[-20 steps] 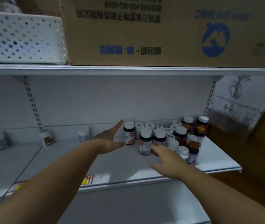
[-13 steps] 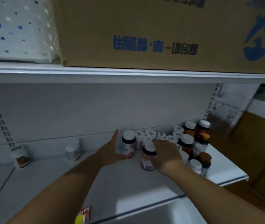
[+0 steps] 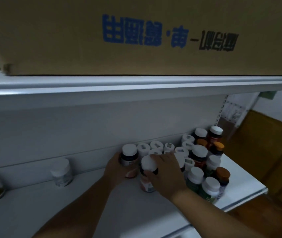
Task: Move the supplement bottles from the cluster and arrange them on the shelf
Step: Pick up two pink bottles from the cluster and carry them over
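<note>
White-capped dark bottle (image 3: 129, 157) sits in the left hand (image 3: 118, 169), fingers curled round it; the right hand (image 3: 166, 174) grips a second bottle (image 3: 148, 172), the cluster (image 3: 202, 162) just right of its fingers on the shelf (image 3: 68, 208).

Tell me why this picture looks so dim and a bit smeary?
Head view: the upper shelf and the cardboard box shade the bottles below; two lone bottles at left look soft and blurred; the wide lens bows the shelf edge; both hands, left hand and right hand, stay readable.
</note>
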`<state>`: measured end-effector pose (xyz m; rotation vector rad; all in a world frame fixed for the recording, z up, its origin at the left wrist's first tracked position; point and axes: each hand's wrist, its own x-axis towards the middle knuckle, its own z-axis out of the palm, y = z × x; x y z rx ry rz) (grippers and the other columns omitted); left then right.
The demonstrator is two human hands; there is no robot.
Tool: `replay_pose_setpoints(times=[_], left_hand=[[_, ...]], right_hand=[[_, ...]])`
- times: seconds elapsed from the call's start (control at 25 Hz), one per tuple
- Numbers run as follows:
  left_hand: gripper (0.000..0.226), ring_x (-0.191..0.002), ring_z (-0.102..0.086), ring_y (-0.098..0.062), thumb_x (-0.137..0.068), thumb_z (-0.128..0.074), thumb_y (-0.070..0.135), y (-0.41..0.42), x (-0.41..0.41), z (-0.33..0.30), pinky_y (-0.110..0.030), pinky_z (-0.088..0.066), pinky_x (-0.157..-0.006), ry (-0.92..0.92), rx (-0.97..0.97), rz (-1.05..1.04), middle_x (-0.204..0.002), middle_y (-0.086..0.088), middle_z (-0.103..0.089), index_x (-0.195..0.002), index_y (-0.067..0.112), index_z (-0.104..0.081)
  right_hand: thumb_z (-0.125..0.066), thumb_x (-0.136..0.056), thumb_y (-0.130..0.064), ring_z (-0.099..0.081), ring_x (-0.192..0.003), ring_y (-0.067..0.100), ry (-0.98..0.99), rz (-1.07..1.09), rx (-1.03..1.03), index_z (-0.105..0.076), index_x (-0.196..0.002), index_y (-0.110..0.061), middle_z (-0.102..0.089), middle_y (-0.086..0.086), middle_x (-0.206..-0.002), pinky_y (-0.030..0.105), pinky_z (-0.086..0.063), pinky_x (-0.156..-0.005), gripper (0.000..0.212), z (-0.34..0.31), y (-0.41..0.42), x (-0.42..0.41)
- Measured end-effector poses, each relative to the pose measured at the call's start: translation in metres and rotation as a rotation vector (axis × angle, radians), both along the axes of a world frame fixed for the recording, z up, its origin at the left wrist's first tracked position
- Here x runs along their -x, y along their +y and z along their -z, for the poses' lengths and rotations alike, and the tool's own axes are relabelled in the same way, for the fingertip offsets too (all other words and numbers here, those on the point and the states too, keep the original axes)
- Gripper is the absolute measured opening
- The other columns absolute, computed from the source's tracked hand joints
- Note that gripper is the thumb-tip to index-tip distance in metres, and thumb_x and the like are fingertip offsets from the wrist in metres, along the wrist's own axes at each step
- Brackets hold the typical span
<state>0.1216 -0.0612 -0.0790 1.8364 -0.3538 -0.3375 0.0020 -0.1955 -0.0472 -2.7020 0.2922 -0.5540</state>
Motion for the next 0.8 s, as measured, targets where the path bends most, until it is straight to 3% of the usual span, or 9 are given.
replay_pose_setpoints(times=[0.08, 0.16, 0.2, 0.28, 0.36, 0.48, 0.56, 0.64, 0.8], left_hand=[[0.034, -0.085, -0.068, -0.023, -0.053, -0.085, 0.035, 0.014, 0.017, -0.020, -0.033, -0.053, -0.077, 0.136, 0.154, 0.020, -0.093, -0.004, -0.075, -0.082, 0.026, -0.071], [0.030, -0.087, -0.070, -0.026, -0.066, -0.076, 0.028, 0.030, 0.040, -0.040, -0.036, -0.056, -0.073, 0.331, 0.411, 0.084, -0.100, -0.012, -0.074, -0.095, 0.021, -0.071], [0.032, -0.088, -0.071, -0.026, -0.072, -0.069, 0.027, 0.037, 0.052, -0.047, -0.036, -0.058, -0.070, 0.404, 0.505, 0.085, -0.102, -0.013, -0.073, -0.102, 0.017, -0.068], [0.037, -0.087, -0.071, -0.028, -0.076, -0.058, 0.030, 0.048, 0.081, -0.055, -0.037, -0.059, -0.067, 0.497, 0.596, 0.055, -0.103, -0.015, -0.073, -0.108, 0.011, -0.064], [0.042, -0.090, -0.071, -0.028, -0.075, -0.056, 0.033, 0.053, 0.109, -0.058, -0.042, -0.059, -0.074, 0.515, 0.611, 0.010, -0.105, -0.016, -0.072, -0.110, 0.010, -0.063], [0.045, -0.092, -0.070, -0.026, -0.073, -0.053, 0.038, 0.058, 0.144, -0.060, -0.049, -0.049, -0.089, 0.460, 0.590, -0.079, -0.107, -0.013, -0.072, -0.108, 0.013, -0.066], [0.042, -0.090, -0.071, -0.026, -0.072, -0.051, 0.040, 0.066, 0.159, -0.067, -0.046, -0.054, -0.082, 0.426, 0.591, -0.127, -0.105, -0.014, -0.073, -0.099, 0.014, -0.072], [0.044, -0.089, -0.071, -0.027, -0.070, -0.054, 0.041, 0.079, 0.173, -0.070, -0.041, -0.059, -0.073, 0.411, 0.622, -0.200, -0.104, -0.015, -0.072, -0.099, 0.013, -0.071], [0.067, -0.091, -0.070, -0.029, -0.050, -0.080, 0.046, 0.123, 0.201, -0.073, -0.042, -0.059, -0.073, 0.360, 0.659, -0.306, -0.104, -0.016, -0.072, -0.105, 0.010, -0.069]], right_hand=[[-0.059, -0.088, -0.029, -0.054, -0.113, 0.019, -0.076, 0.041, -0.622, -0.050, -0.128, -0.018, -0.055, 0.008, -0.130, 0.022, -0.045, -0.096, 0.042, -0.007, 0.000, 0.008], [-0.059, -0.088, -0.021, -0.062, -0.101, 0.021, -0.194, 0.005, -1.329, -0.053, -0.125, -0.019, -0.061, 0.009, -0.122, 0.025, -0.054, -0.073, 0.037, -0.014, -0.001, 0.010], [-0.057, -0.088, -0.024, -0.064, -0.098, 0.026, -0.232, -0.026, -1.631, -0.054, -0.125, -0.017, -0.064, 0.012, -0.117, 0.031, -0.055, -0.071, 0.037, -0.014, 0.000, 0.010], [-0.053, -0.087, -0.034, -0.065, -0.090, 0.030, -0.176, -0.068, -1.981, -0.057, -0.119, -0.009, -0.068, 0.016, -0.104, 0.039, -0.054, -0.075, 0.041, -0.016, 0.006, 0.016], [-0.055, -0.085, -0.038, -0.064, -0.078, 0.030, -0.081, -0.082, -2.027, -0.059, -0.107, -0.006, -0.067, 0.016, -0.087, 0.043, -0.053, -0.076, 0.039, -0.021, 0.018, 0.023], [-0.061, -0.072, -0.037, -0.066, -0.083, 0.031, -0.116, -0.254, -1.885, -0.064, -0.105, -0.009, -0.070, 0.016, -0.094, 0.045, -0.055, -0.078, 0.043, -0.037, 0.031, 0.039], [-0.060, -0.069, -0.034, -0.069, -0.089, 0.027, -0.164, -0.348, -1.806, -0.068, -0.102, -0.018, -0.073, 0.010, -0.099, 0.042, -0.056, -0.080, 0.037, -0.048, 0.038, 0.047], [-0.058, -0.069, -0.033, -0.070, -0.083, 0.020, -0.121, -0.438, -1.781, -0.069, -0.096, -0.023, -0.075, 0.003, -0.092, 0.037, -0.058, -0.074, 0.031, -0.055, 0.051, 0.054], [-0.055, -0.077, -0.032, -0.070, -0.070, 0.014, 0.046, -0.553, -1.808, -0.066, -0.095, -0.022, -0.075, 0.000, -0.082, 0.029, -0.058, -0.059, 0.023, -0.051, 0.090, 0.060]])
